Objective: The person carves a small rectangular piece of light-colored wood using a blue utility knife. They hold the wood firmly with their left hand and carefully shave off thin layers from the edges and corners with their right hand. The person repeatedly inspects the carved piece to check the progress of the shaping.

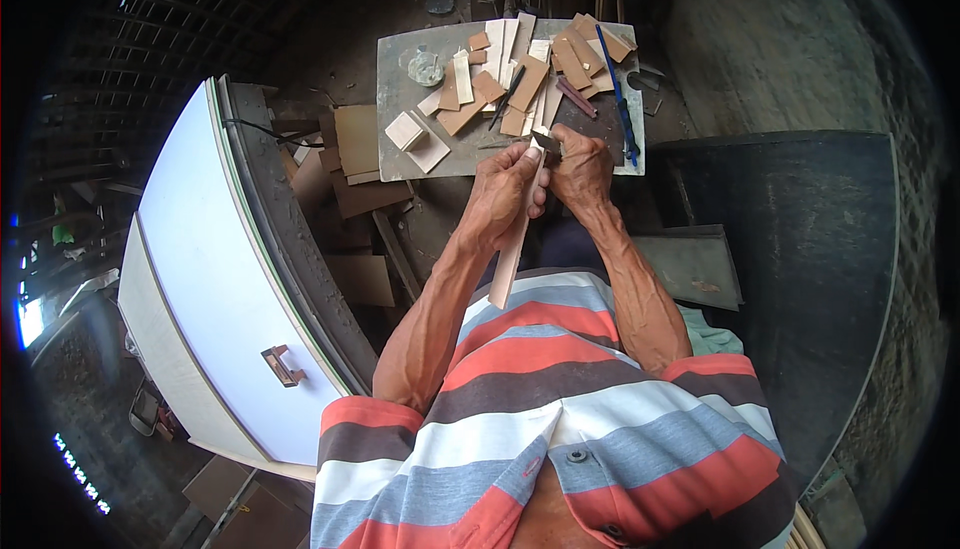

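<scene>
My left hand [502, 189] grips a thin pale wooden strip [514, 261], which slants down toward my striped shirt. Closed tightly, my right hand [583, 167] is beside the strip's far end and holds a dark metal blade [543, 140] against or right by that end. The blade's grip is hidden inside the fist. Just beyond my hands is a low grey worktop [400, 99]. On it lie several brown and pale wood pieces [530, 83], a small stack of light blocks [405, 132] at the left, and a long blue tool [622, 104] at the right.
A clear container [423, 67] stands on the worktop's far left. To my left is a large white panel [235, 259] with a brown handle [284, 366]. Board offcuts [362, 149] lie between it and the worktop. A big dark board [800, 239] leans at the right.
</scene>
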{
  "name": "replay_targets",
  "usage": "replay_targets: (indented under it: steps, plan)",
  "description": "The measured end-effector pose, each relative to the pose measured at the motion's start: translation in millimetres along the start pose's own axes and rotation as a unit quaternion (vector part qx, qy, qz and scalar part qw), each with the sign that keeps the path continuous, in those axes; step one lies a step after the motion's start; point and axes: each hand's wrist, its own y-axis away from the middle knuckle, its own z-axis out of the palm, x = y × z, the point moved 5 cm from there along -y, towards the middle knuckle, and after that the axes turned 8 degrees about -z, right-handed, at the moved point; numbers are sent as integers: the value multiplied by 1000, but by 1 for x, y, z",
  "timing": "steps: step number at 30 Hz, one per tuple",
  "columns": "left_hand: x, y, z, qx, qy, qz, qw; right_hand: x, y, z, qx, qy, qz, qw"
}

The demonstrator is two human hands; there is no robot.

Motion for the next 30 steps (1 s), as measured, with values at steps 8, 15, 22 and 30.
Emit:
replay_targets:
  steps: [8,15,22,30]
  plan:
    - [-4,8,7,-2,60,-16,998,37,-6,16,10,102,63,993]
    - [10,20,7,28,-14,20,999,70,-1,-2,-44,104,70,991]
    - [8,15,7,38,-62,28,997,-4,-2,-11,-60,11,4,998]
    - [7,13,9,41,-81,38,995,-3,-1,-9,-15,30,-15,999]
